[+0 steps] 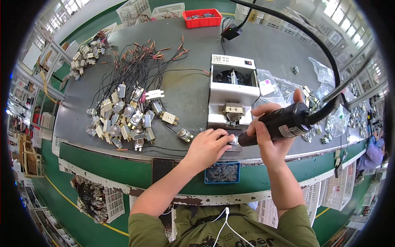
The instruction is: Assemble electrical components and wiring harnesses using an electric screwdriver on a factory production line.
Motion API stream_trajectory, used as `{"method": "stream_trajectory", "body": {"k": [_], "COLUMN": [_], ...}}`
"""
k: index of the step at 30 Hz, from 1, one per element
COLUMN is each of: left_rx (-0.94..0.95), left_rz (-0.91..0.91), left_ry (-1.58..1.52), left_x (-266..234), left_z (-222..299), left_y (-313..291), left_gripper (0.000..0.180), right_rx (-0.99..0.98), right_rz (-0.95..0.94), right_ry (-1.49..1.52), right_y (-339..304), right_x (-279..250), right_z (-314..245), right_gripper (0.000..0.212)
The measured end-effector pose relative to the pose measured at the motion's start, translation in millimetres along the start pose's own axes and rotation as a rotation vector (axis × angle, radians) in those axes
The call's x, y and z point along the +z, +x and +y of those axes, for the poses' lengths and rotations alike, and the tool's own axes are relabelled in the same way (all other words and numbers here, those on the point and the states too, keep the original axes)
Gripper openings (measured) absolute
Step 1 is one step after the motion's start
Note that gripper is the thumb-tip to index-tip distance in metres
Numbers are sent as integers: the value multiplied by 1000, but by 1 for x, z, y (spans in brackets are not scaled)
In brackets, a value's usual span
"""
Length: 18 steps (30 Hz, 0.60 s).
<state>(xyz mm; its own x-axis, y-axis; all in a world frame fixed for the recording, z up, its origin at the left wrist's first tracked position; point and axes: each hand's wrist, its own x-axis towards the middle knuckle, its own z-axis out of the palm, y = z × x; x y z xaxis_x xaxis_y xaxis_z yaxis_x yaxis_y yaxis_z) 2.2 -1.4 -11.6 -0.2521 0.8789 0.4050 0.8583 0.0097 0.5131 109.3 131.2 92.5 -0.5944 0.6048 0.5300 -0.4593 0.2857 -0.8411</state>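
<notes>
My right hand (273,144) is wrapped round a black powered screwdriver (284,121), tilted with its tip down to the left. The tip meets a small part with a clear, shiny face (234,140) at the front edge of the bench. My left hand (209,149) pinches this part from the left, its fingers hiding most of it. Just beyond stands a white machine (232,95) with a metal block (233,110) on its front. A blue tray of small screws (222,173) sits below my hands.
To the left lies a heap of small wired units (123,119) with black leads (135,68). A red bin (201,18) stands at the far edge. Plastic bags (275,88) and loose parts are at right. A thick cable (325,45) arches overhead. Another person (371,152) is at far right.
</notes>
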Motion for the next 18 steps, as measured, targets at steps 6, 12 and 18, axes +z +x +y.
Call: {"method": "stream_trajectory", "body": {"k": [6,12,18], "left_rx": [-12,-11,-10], "left_rz": [-2,-4,-9], "left_ry": [-3,-4,-9], "left_x": [-2,-2,-1], "left_z": [2,2,2], "left_y": [1,1,2], "left_gripper": [28,28,26], "right_rx": [-13,29,36], "right_rz": [-27,-126,81], "right_ry": [38,81,19], "right_y": [-7,1,-9], "right_x": [-3,-8,7], "right_z": [21,24,18], "right_gripper": [94,90,85]}}
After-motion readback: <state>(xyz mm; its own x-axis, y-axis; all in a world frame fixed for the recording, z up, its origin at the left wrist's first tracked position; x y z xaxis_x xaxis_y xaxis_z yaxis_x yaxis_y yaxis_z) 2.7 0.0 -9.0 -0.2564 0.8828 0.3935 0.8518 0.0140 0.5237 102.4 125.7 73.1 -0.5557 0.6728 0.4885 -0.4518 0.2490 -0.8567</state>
